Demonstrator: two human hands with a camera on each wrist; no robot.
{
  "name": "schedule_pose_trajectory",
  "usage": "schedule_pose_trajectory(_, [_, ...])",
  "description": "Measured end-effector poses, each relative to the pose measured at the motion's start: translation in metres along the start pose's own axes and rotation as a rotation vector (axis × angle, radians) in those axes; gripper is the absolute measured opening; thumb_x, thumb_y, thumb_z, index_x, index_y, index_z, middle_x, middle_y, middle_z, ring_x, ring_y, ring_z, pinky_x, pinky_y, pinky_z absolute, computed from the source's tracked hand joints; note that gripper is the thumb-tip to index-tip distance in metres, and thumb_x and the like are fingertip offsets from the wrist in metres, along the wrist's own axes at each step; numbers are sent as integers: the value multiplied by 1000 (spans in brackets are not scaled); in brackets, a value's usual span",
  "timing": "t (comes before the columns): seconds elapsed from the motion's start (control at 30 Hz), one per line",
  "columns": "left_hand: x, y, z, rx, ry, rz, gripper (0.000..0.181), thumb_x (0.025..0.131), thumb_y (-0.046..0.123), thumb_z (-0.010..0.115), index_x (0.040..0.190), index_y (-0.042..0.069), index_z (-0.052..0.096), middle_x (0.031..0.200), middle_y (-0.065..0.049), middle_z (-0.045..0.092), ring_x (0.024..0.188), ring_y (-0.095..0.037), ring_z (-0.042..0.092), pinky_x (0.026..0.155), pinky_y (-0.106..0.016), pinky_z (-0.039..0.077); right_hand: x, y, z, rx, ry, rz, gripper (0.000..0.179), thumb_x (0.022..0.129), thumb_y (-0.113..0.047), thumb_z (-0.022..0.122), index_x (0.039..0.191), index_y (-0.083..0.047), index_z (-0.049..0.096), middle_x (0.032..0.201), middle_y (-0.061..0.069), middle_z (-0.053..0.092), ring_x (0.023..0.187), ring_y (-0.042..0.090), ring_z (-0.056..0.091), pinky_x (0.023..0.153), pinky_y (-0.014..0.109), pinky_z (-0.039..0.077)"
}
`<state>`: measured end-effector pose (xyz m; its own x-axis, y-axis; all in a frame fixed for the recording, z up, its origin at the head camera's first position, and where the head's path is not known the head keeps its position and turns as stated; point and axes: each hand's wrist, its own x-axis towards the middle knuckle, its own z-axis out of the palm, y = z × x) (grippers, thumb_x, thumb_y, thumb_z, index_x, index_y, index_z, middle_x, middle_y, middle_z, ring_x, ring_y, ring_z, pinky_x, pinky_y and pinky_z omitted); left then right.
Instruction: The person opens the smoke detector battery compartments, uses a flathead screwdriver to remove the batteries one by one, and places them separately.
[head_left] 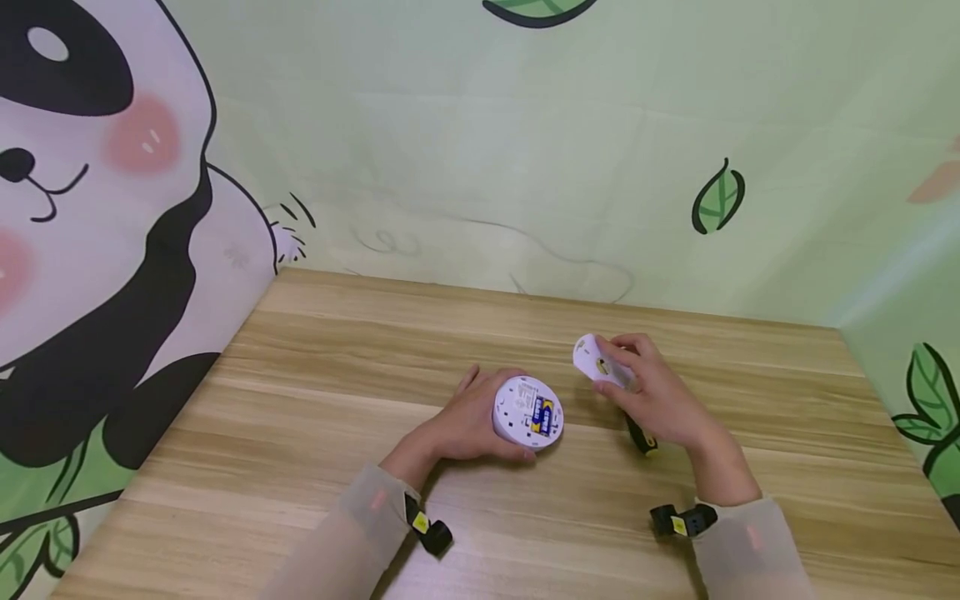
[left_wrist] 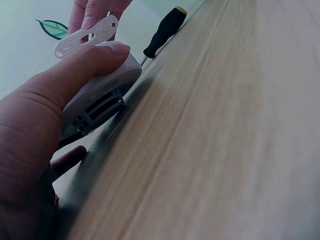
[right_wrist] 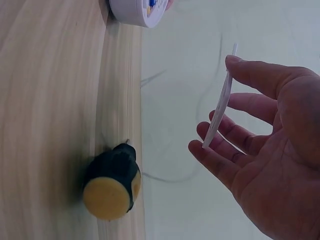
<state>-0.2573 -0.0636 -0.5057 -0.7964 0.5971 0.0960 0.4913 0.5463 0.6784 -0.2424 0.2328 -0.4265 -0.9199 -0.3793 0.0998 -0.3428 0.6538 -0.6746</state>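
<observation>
My left hand [head_left: 467, 423] grips a round white smoke alarm [head_left: 516, 419] by its side. The alarm's back faces up, and two blue-and-yellow batteries [head_left: 542, 415] sit in its compartment. Dark slots run along its side [left_wrist: 102, 107] in the left wrist view, where the thumb lies across the edge. To the right, my right hand [head_left: 666, 402] pinches a thin white mounting plate [head_left: 587, 357] with openings in it, held above the table. Seen edge-on in the right wrist view, the plate [right_wrist: 220, 107] stands between thumb and fingers.
A screwdriver [head_left: 642, 437] with a black and yellow handle lies on the wooden table [head_left: 360, 358], partly hidden beneath the right hand. Behind the table's far edge rises a pale green wall [head_left: 450, 150] with a panda and leaf pattern.
</observation>
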Motion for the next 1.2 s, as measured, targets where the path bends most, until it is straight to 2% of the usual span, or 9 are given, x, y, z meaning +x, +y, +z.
schedule_pose_trajectory(0.13, [0,1,-1,-10,1,4,110,65,58,92,154,21,38,146,7,54,140,-12,50,131,-50,-3,-2,1,-4,0,21,-6,63,102,-20,67,157,-3,41,147,24,39,116,34,49,84,33,46])
schedule_pose_trajectory(0.23, [0,1,-1,-14,0,3,111,65,59,92,154,20,38,146,7,54,140,-13,49,131,-50,-3,-3,2,-6,3,40,-13,62,101,-18,67,156,-1,42,145,25,40,120,38,49,93,44,48])
schedule_pose_trajectory(0.3, [0,1,-1,-13,-2,-1,111,65,59,92,154,20,38,147,7,54,140,-12,49,131,-49,-3,-4,3,-7,1,49,-13,62,101,-17,67,155,-1,43,144,26,41,125,41,48,100,53,46])
schedule_pose_trajectory(0.4, [1,1,-1,-10,-3,-1,112,65,59,92,155,20,38,147,8,54,140,-12,48,131,-49,-3,-4,4,-8,1,58,-5,62,100,-15,68,155,0,43,143,27,41,129,44,47,105,60,43])
schedule_pose_trajectory(0.7, [0,1,-1,-7,-4,-9,112,65,58,92,155,20,37,147,8,54,140,-12,48,131,-48,-3,-6,9,-14,-57,80,20,61,99,-15,69,152,4,45,141,32,42,130,47,44,106,62,40])
schedule_pose_trajectory(1.2, [-1,2,-2,-1,-9,-13,114,65,61,91,156,20,36,149,6,52,141,-13,48,131,-49,-3,-8,25,-19,-125,43,142,64,98,-17,70,151,8,44,139,35,43,123,46,45,97,58,44])
